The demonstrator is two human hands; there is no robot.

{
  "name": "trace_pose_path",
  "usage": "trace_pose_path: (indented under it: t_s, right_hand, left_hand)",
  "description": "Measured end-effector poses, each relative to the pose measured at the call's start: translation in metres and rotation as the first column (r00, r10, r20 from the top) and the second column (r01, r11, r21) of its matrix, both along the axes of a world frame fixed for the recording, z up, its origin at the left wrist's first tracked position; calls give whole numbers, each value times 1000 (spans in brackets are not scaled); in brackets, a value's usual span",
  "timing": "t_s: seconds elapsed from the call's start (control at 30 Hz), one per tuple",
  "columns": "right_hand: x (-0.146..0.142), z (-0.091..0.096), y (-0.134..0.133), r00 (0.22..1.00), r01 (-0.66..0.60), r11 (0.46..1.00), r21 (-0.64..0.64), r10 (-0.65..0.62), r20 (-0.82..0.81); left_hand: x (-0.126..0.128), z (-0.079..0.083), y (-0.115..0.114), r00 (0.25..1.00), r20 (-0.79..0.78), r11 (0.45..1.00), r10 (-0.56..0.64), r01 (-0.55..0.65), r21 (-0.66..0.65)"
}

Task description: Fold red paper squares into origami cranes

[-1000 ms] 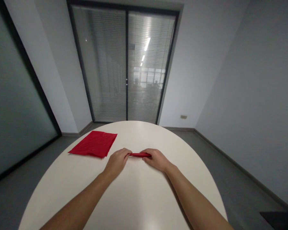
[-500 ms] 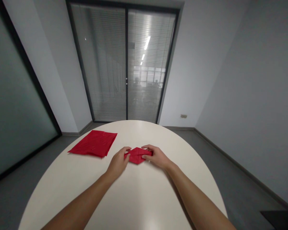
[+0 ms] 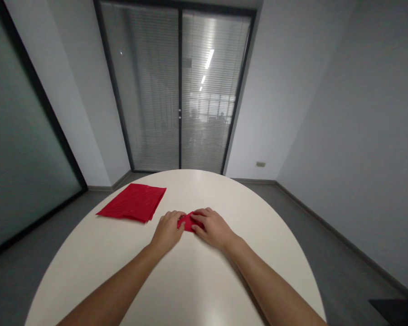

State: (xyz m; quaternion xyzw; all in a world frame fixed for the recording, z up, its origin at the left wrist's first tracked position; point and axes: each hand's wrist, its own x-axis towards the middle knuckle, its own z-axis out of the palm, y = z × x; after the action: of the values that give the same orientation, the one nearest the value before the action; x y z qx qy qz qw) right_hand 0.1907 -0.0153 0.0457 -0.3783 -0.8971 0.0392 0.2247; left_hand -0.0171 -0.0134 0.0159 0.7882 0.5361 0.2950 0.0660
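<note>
Between my hands, on the table, is a small folded red sheet (image 3: 188, 222); I cannot tell whether it is paper or thin cloth. My left hand (image 3: 167, 230) pinches its left end between thumb and fingers. My right hand (image 3: 215, 227) covers the right half, its fingers curled over the top and its thumb at the near edge. Most of the sheet's right end is hidden under that hand. Farther left lies a flat pile of larger red sheets (image 3: 134, 202), slightly creased and apart from both hands.
The round white table (image 3: 170, 283) curves away on both sides. Beyond its far edge stands a glazed, dark-framed partition with blinds (image 3: 149, 90). A dark flat object (image 3: 394, 311) shows at the lower right, beside the table.
My right hand has moved left and over the folded sheet, covering much of its right half. My left hand stays at the left end. The pile has not moved.
</note>
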Motion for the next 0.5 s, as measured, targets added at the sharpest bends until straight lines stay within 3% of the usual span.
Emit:
trace_pose_path:
  t_s: [0.1,0.27,0.37,0.5]
  right_hand:
    - [-4,-7,-2,999,-39,999,-26,39,18]
    - [9,-23,12,998,-59,998,-37,59,9]
    - [15,-24,18,999,-32,999,-18,32,-14]
    - [15,-18,18,994,-86,995,-40,83,-77]
  left_hand:
    - [-1,-3,1,1000,-7,999,-14,14,42]
    - [-2,-2,0,987,-28,986,-157,158,45]
    - [-1,1,-2,979,-47,979,-200,201,25]
    - [0,4,-4,978,-71,980,-194,197,33]
